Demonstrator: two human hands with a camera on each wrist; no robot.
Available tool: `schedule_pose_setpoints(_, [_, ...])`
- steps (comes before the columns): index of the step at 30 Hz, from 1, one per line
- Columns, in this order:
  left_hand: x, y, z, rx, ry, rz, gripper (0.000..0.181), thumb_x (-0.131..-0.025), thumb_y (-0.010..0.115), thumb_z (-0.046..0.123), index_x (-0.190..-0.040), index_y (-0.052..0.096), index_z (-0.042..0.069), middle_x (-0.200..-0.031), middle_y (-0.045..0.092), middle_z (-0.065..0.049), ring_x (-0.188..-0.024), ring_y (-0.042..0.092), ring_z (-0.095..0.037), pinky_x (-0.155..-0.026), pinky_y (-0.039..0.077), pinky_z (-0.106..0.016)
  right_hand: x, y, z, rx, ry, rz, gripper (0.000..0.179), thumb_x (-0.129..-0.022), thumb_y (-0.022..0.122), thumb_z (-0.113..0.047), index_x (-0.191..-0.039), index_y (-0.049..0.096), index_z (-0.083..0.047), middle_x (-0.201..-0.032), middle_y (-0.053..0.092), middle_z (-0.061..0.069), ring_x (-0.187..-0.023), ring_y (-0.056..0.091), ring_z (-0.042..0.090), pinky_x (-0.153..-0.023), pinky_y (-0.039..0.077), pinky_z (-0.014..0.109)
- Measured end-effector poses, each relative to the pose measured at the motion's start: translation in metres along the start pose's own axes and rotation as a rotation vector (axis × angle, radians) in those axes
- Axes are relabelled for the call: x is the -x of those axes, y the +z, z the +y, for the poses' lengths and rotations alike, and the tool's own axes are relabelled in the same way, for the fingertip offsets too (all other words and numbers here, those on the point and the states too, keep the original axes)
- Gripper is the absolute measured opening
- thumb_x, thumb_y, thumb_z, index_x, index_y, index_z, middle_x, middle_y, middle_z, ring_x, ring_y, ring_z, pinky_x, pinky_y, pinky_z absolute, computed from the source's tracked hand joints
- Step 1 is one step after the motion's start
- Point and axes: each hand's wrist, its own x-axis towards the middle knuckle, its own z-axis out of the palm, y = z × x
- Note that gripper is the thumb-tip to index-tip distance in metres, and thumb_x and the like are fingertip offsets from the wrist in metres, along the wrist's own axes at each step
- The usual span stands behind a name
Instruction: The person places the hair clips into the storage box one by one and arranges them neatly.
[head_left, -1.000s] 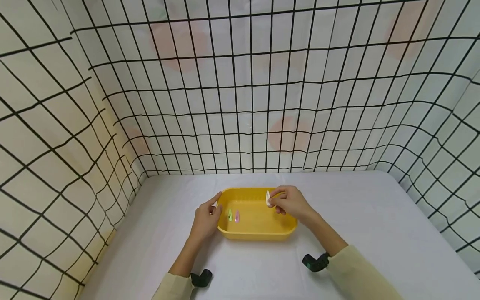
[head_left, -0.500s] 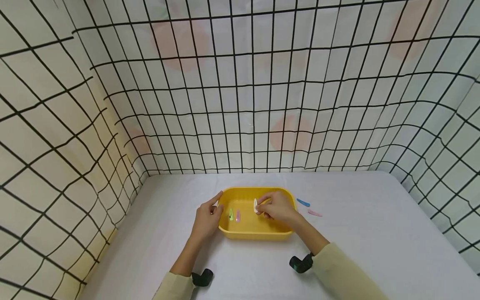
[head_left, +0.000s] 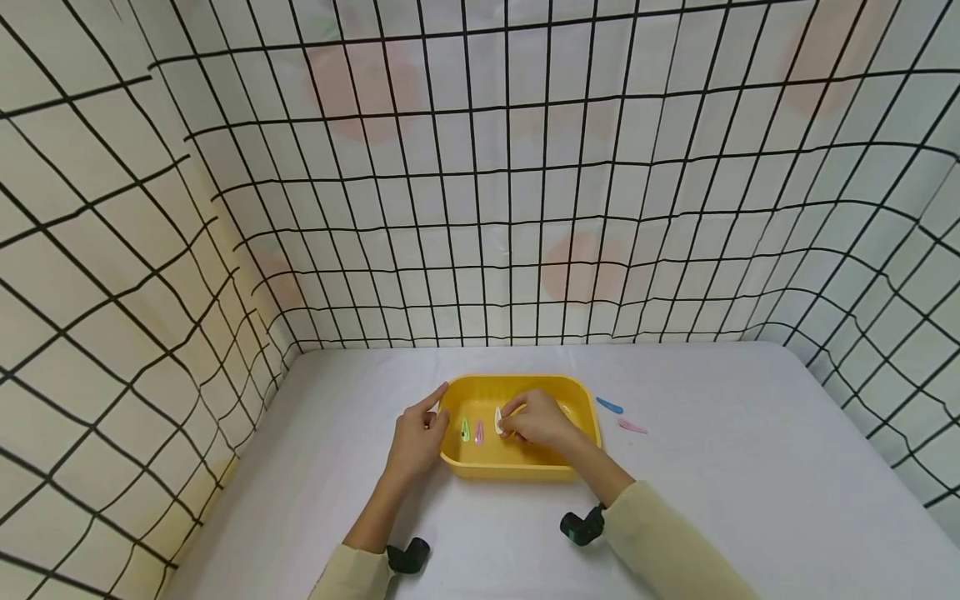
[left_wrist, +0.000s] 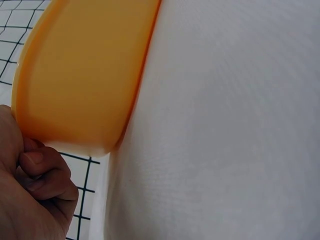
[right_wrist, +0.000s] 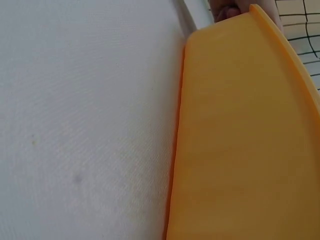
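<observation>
A shallow yellow tray (head_left: 517,472) stands on the white-covered table. My left hand (head_left: 416,435) grips its left end, and in the left wrist view that hand's fingers (left_wrist: 47,165) curl against the tray's outer wall. Inside the tray, the thumb and fingertips of my right hand (head_left: 542,419) pinch a white snap hair clip (head_left: 498,418), held upright close over the floor. To its left lie a green hair clip (head_left: 465,430) and a purple-pink hair clip (head_left: 478,432), side by side. The right wrist view shows mostly the tray's outer wall (right_wrist: 240,125), which hides my right hand there.
Right of the tray, a blue hair clip (head_left: 610,405) and a pink hair clip (head_left: 632,426) lie on the tabletop (head_left: 750,467). Black wire grid panels (head_left: 480,200) over white sheeting rise at the back and both sides.
My right hand has carried the white hair clip leftward and down from the tray's right rim to beside the two clips inside. The left hand keeps its grip on the tray.
</observation>
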Motion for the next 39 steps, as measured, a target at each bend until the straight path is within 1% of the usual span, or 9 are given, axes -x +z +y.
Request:
schedule_pose_setpoints(3, [0.0001,0.0000,0.0006,-0.002,-0.005,0.001,0.049,-0.101,0.060,0.017,-0.150,0.056,0.022,-0.058,0.040,0.003,-0.050,0.036,-0.011,-0.046,0.033,-0.020,-0.0018,0.0032,-0.0006,0.030,0.010,0.006,0.010,-0.091,0.074,-0.011,-0.097,0.073,-0.002,-0.074,0.073,0.005,-0.053,0.056,0.014,-0.052,0.047,0.019])
schedule_pose_setpoints(8, [0.0001,0.0006,0.0011,0.005,-0.006,0.002,0.049,-0.101,0.060,0.016,-0.149,0.056,0.022,-0.058,0.040,0.003,-0.050,0.036,-0.011,-0.046,0.033,-0.020,-0.0024,0.0063,-0.0015,0.066,0.019,-0.013,0.007,-0.090,0.075,-0.010,-0.092,0.074,-0.003,-0.073,0.072,0.005,-0.054,0.056,0.015,-0.051,0.046,0.020])
schedule_pose_setpoints(15, [0.0005,0.0031,-0.0023,0.015,-0.019,-0.005,0.049,-0.101,0.060,0.017,-0.150,0.056,0.023,-0.058,0.041,0.002,-0.049,0.037,-0.012,-0.046,0.034,-0.020,-0.0013,0.0091,-0.0013,0.124,0.028,-0.019,0.006,-0.088,0.076,-0.007,-0.084,0.074,-0.002,-0.068,0.071,0.005,-0.052,0.056,0.013,-0.050,0.046,0.020])
schedule_pose_setpoints(20, [-0.0013,0.0024,-0.0027,0.017,-0.013,0.004,0.048,-0.101,0.060,0.017,-0.149,0.057,0.024,-0.059,0.043,0.002,-0.050,0.037,-0.012,-0.046,0.035,-0.021,-0.0002,0.0095,-0.0022,0.109,0.035,-0.026,0.009,-0.090,0.075,-0.008,-0.082,0.074,-0.003,-0.069,0.070,0.007,-0.052,0.058,0.014,-0.050,0.049,0.020])
schedule_pose_setpoints(28, [-0.0022,0.0014,-0.0028,0.013,-0.005,0.006,0.048,-0.101,0.061,0.017,-0.149,0.057,0.023,-0.059,0.042,0.002,-0.050,0.037,-0.012,-0.046,0.034,-0.021,0.0005,0.0094,-0.0009,0.064,0.022,-0.073,0.013,-0.090,0.077,-0.008,-0.079,0.074,-0.002,-0.069,0.071,0.008,-0.051,0.060,0.013,-0.051,0.052,0.020])
schedule_pose_setpoints(39, [-0.0028,0.0017,-0.0035,0.015,-0.001,0.006,0.049,-0.101,0.060,0.016,-0.149,0.057,0.023,-0.058,0.041,0.003,-0.050,0.037,-0.011,-0.045,0.034,-0.021,0.0019,0.0093,0.0005,0.057,0.014,-0.102,0.012,-0.089,0.078,-0.009,-0.081,0.075,-0.001,-0.068,0.071,0.009,-0.050,0.061,0.014,-0.051,0.054,0.022])
